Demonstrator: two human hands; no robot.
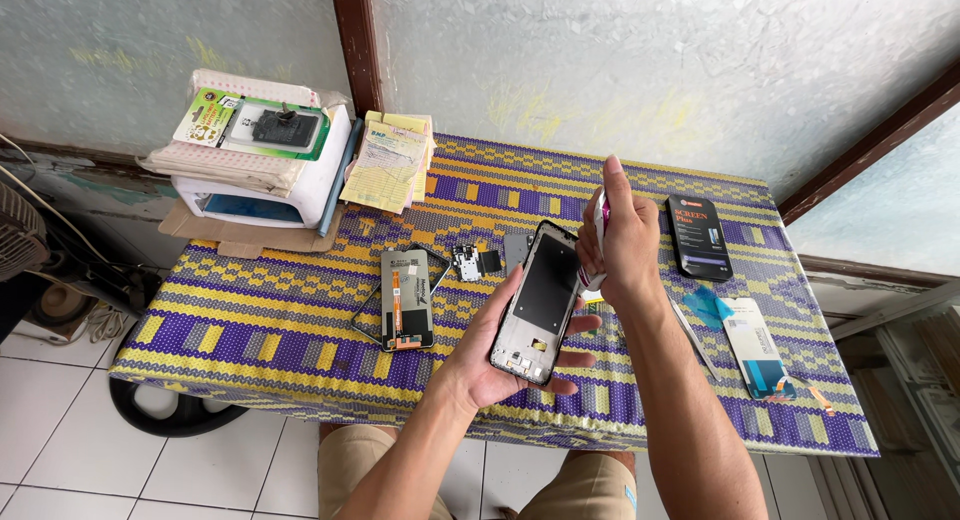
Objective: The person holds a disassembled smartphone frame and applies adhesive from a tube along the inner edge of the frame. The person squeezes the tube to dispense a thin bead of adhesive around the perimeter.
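Observation:
My left hand (497,355) holds a phone frame (540,300) with its dark inside facing up, above the front of the table. My right hand (622,238) grips a small white and pink tube (598,242), its lower end pointing down at the frame's right edge. A detached phone screen (403,299) with an orange flex cable lies on the cloth to the left. A small circuit board (468,262) sits beside it.
The table wears a purple and yellow patterned cloth (280,330). A black box (699,237) and a white and blue packet (757,346) lie on the right. A white machine (262,185) with packets and yellow papers (388,162) stands at the back left.

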